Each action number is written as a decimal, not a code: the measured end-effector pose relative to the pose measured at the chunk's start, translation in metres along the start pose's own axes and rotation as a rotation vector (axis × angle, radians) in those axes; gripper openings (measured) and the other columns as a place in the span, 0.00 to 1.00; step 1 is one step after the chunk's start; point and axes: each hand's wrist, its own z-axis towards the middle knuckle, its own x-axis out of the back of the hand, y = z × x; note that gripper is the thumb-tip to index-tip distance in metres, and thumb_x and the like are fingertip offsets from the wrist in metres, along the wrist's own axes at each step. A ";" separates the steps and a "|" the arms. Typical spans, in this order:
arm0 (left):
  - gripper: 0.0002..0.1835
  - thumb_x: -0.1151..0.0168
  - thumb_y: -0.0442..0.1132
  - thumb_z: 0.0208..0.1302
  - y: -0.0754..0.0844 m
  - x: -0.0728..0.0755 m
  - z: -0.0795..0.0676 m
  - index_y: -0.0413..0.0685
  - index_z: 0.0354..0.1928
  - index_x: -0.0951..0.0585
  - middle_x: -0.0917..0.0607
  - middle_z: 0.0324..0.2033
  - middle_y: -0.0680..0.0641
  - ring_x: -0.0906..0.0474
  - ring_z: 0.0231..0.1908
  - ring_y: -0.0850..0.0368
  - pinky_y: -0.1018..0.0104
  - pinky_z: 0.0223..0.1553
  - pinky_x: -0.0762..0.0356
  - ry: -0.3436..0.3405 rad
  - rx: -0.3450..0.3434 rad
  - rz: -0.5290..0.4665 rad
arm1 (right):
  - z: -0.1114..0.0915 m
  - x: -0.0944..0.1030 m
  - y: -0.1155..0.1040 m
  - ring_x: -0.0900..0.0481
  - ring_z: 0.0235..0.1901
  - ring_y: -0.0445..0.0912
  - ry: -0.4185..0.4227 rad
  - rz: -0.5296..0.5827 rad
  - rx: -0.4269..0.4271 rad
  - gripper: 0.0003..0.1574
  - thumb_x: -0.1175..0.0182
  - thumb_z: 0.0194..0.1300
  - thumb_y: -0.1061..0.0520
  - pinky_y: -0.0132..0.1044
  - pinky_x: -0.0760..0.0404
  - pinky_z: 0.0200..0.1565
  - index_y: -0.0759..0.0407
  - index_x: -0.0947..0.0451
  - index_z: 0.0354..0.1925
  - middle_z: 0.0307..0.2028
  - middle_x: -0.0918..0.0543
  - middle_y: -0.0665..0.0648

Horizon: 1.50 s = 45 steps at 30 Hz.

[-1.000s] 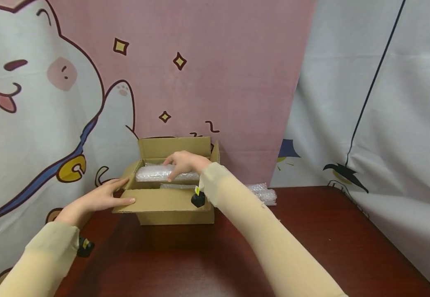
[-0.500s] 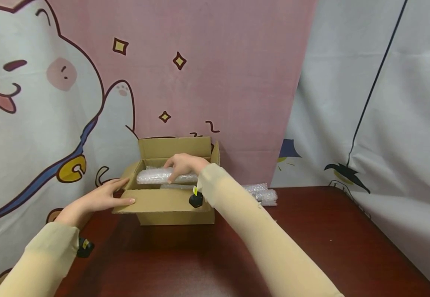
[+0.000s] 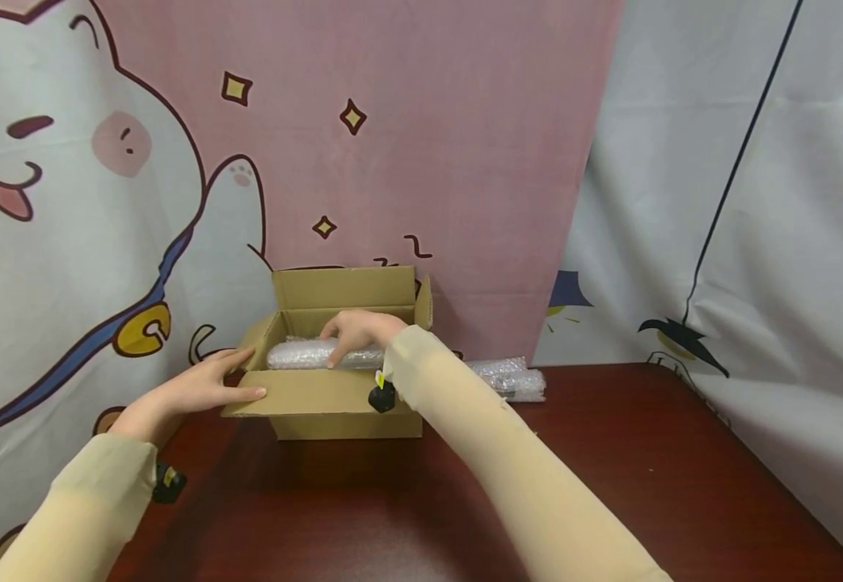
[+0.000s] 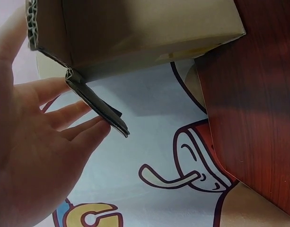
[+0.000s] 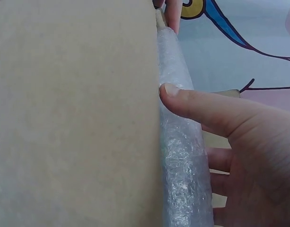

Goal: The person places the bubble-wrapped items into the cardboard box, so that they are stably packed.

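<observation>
Set on a dark red table (image 3: 392, 517), before a pink-and-white cartoon curtain (image 3: 479, 162). Lying crosswise, down in the mouth of an open cardboard box (image 3: 348, 426), a bubble-wrapped roll (image 3: 293, 354). Gripped near the middle by the right hand (image 3: 359, 331), with thumb and fingers parted by just the roll's thickness. Visible only in the right wrist view: lower fingers lined up along its far side. At nine o'clock of the box, with long, spread fingers touching the side flap (image 4: 95, 103) and thumb on the front flap (image 3: 312, 392), the left hand (image 3: 199, 388). Visible only in the left wrist view: fingertips meeting that side flap. Outside at three o'clock, more bubble wrap (image 3: 512, 380). Close to the roll at six o'clock, the front flap; more room at twelve.
</observation>
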 end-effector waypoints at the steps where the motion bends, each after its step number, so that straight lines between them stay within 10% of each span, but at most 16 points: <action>1: 0.48 0.35 0.55 0.62 0.000 0.000 0.000 0.27 0.70 0.43 0.40 0.65 0.22 0.42 0.63 0.25 0.33 0.57 0.38 0.000 0.000 0.001 | 0.000 0.000 0.000 0.30 0.62 0.47 -0.002 -0.008 -0.001 0.36 0.31 0.59 0.46 0.41 0.30 0.59 0.49 0.27 0.65 0.64 0.28 0.52; 31: 0.50 0.35 0.58 0.61 0.000 0.000 0.003 0.28 0.71 0.43 0.40 0.65 0.23 0.42 0.63 0.26 0.32 0.56 0.38 -0.007 0.032 0.028 | -0.023 0.022 0.004 0.29 0.60 0.45 -0.083 -0.041 0.107 0.34 0.36 0.65 0.45 0.37 0.31 0.60 0.52 0.29 0.66 0.63 0.26 0.53; 45: 0.50 0.35 0.57 0.61 -0.002 0.001 0.003 0.27 0.71 0.44 0.40 0.65 0.23 0.42 0.63 0.25 0.32 0.56 0.38 -0.011 0.014 0.006 | -0.103 0.050 0.009 0.25 0.57 0.43 -0.013 -0.028 0.316 0.31 0.36 0.66 0.48 0.35 0.29 0.59 0.51 0.27 0.65 0.59 0.22 0.52</action>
